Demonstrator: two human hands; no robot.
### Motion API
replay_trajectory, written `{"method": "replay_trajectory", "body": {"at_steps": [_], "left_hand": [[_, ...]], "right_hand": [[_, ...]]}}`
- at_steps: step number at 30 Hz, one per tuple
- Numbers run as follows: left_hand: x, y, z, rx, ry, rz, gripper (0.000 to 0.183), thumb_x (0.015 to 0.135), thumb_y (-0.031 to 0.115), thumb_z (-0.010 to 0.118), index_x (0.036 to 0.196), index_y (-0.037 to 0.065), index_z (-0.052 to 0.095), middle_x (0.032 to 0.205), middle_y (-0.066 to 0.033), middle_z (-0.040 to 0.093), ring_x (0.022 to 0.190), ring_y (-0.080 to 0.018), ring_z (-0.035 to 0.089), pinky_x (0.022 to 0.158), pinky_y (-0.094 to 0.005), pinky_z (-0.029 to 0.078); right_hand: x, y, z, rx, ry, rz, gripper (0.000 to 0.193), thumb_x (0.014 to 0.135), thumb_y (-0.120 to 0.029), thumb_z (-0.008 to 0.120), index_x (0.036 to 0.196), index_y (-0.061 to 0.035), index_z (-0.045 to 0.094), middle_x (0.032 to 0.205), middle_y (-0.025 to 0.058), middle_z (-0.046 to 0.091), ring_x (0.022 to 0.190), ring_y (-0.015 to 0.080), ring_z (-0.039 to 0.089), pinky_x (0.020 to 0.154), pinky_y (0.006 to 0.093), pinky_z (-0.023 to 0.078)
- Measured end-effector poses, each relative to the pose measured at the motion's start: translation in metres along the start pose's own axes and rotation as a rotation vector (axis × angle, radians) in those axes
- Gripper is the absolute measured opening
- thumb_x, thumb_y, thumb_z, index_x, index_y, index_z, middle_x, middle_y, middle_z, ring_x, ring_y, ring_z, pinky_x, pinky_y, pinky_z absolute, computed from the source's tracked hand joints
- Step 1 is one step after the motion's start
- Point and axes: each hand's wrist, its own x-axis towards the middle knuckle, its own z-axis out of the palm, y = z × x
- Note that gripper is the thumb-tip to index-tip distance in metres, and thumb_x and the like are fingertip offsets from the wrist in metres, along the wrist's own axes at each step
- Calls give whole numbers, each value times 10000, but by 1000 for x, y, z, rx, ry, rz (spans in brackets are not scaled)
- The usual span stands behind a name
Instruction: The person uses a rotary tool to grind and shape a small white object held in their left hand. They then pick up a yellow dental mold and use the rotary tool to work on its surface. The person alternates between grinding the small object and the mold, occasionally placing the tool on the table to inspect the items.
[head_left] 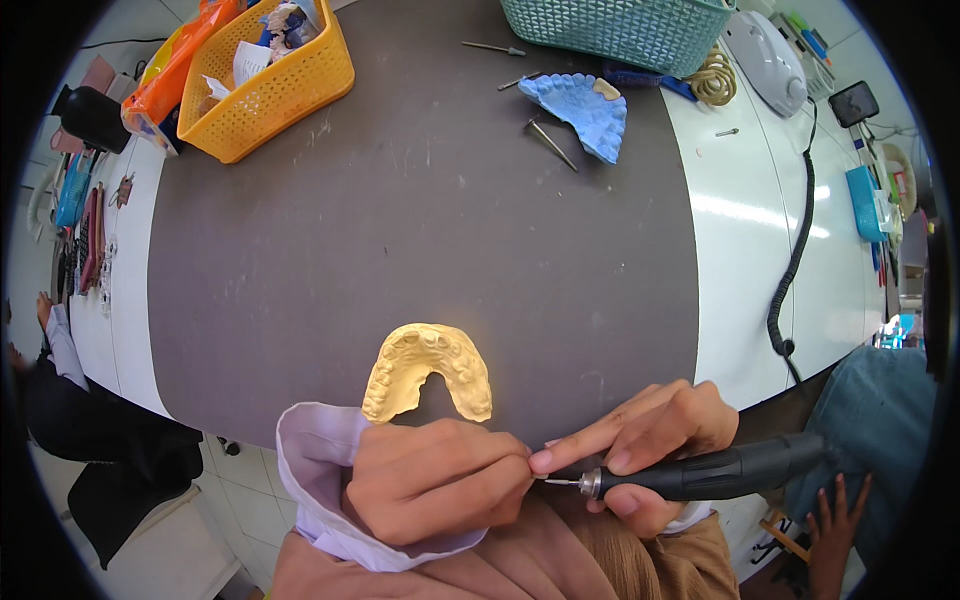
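My right hand (665, 430) grips a black handpiece (735, 468) with a silver collar and a thin metal bur (563, 482) pointing left. Its forefinger reaches out to my left fingertips. My left hand (440, 480) is closed, its fingers pinched together right at the bur's tip. What the pinch holds is hidden or too small to make out. Just beyond my left hand, a pale yellow horseshoe-shaped dental cast (386, 376) lies on the dark grey mat (430, 230), teeth upward.
A blue dental cast (580, 108) and a metal bur (552, 145) lie at the mat's far right. An orange basket (240, 135) stands far left, a teal basket (620, 35) at the back. A black coiled cord (800, 240) runs down the right. Another person's hand (838, 530) shows lower right.
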Motion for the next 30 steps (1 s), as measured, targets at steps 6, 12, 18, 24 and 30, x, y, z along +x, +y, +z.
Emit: {"method": "replay_trajectory", "body": {"at_steps": [6, 12, 18, 24, 30], "left_hand": [[4, 11, 3, 120, 120, -145, 167, 618, -39, 681, 768, -5, 616, 666, -102, 660, 538, -147, 626, 469, -212, 490], [1, 9, 4, 98, 190, -147, 151, 635, -15, 699, 760, -6, 615, 644, -109, 651, 531, -161, 628, 474, -219, 487], [2, 3, 5, 29, 205, -75, 145, 637, -2, 721, 737, -4, 617, 609, -94, 632, 510, -167, 616, 460, -226, 468], [-1, 3, 5, 18, 209, -98, 149, 639, 7, 731, 734, -1, 617, 603, -91, 628, 506, -163, 612, 455, -223, 461], [0, 2, 4, -3, 197, -106, 153, 638, 1, 732, 734, -1, 612, 595, -85, 622, 503, -159, 609, 455, -220, 458]], "right_hand": [[-35, 15, 15, 90, 242, -240, 313, 808, -57, 670, 1007, -39, 430, 940, 263, 631, 890, 399, 641, 668, 365, 559], [-24, 24, 25, -70, 58, -256, 413, 754, 31, 694, 1081, -22, 449, 776, 183, 627, 1000, 457, 571, 763, 446, 541], [-23, 23, 28, -180, 37, -303, 415, 743, 47, 691, 1075, -15, 450, 785, 168, 621, 982, 458, 577, 767, 460, 540], [-20, 24, 27, -187, 12, -298, 409, 739, 47, 693, 1062, -11, 450, 825, 166, 614, 977, 457, 579, 756, 456, 547], [-20, 27, 29, -178, 40, -310, 409, 726, 52, 705, 1052, -6, 466, 861, 176, 614, 982, 454, 579, 754, 460, 546]]}}
